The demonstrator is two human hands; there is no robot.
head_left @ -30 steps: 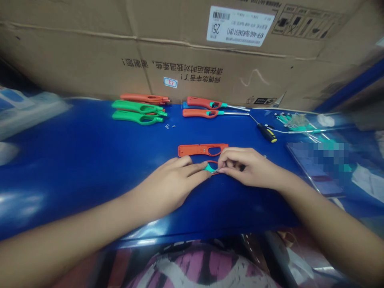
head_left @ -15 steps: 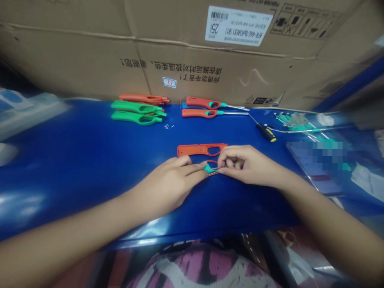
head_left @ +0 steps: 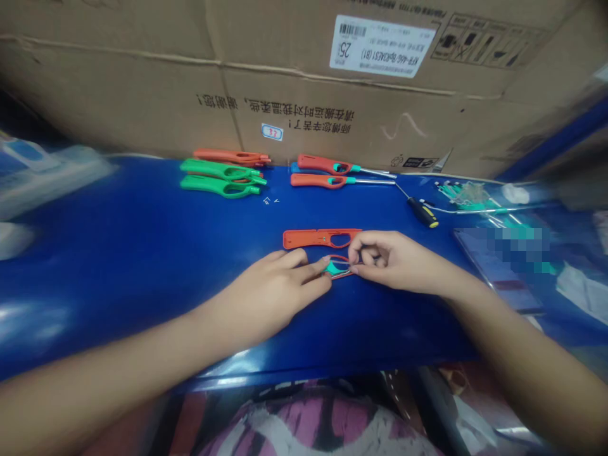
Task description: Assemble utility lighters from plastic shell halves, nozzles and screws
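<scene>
My left hand (head_left: 278,285) lies over an orange lighter shell half (head_left: 340,258), covering its handle end. Its fingertips press at a teal trigger piece (head_left: 334,268) inside the shell's loop. My right hand (head_left: 392,256) is closed in a pinch on a thin wire (head_left: 340,262) that runs across the loop to the left fingertips. The right fingers hide the front end of this shell. Just beyond both hands, a second orange shell half (head_left: 304,239) rests on the blue table with its inner side up.
Green lighter shells (head_left: 213,183) and assembled orange lighters (head_left: 308,180) lie at the back before a cardboard box (head_left: 156,107). A screwdriver (head_left: 422,212), teal-ended metal tubes (head_left: 484,209) and a phone (head_left: 494,272) are on the right. Tiny metal bits (head_left: 267,201) lie near the green shells.
My left fingers have shifted slightly on the trigger piece, and the wire between the hands shows more clearly. The whole view has moved a little; other things stay in place.
</scene>
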